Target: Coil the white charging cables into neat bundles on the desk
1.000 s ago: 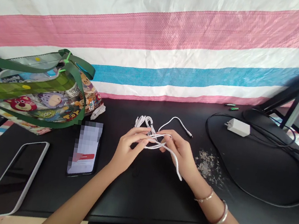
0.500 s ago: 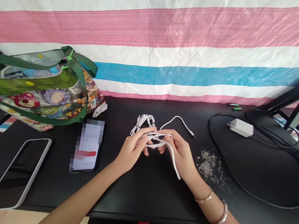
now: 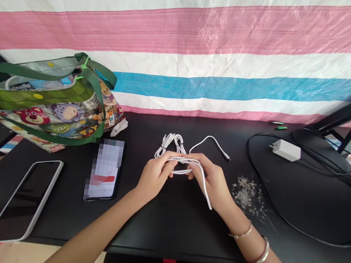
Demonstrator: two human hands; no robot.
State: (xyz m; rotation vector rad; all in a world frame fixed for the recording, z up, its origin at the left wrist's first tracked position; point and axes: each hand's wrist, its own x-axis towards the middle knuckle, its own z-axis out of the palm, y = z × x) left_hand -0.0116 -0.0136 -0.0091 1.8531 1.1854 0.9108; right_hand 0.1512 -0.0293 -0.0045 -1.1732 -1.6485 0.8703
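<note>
Above the front middle of the black table, a white charging cable [image 3: 184, 161] is looped between both my hands. My left hand [image 3: 154, 173] pinches the left side of the loops, thumb on top and fingers beneath. On the other side my right hand [image 3: 213, 179] is closed around the right side of them. One cable end hangs over the back of my right hand. Just beyond my fingers lie tied bundles of white cable [image 3: 164, 146]. A loose white cable end with a plug [image 3: 213, 139] curves out to their right; where it leads is hidden behind my hands.
Left are a clear cartoon-print bag [image 3: 65, 115], a lit phone [image 3: 107, 169] and a dark-screened phone [image 3: 24, 201]. Right are a white power adapter [image 3: 286, 150], a long black cable [image 3: 260, 192] and pale crumbs [image 3: 247, 193]. A striped sheet [image 3: 187, 54] hangs behind the black table [image 3: 175, 219].
The cable loops between my hands are drawn flatter and closer together. My hands stay in nearly the same place, and the view has shifted slightly.
</note>
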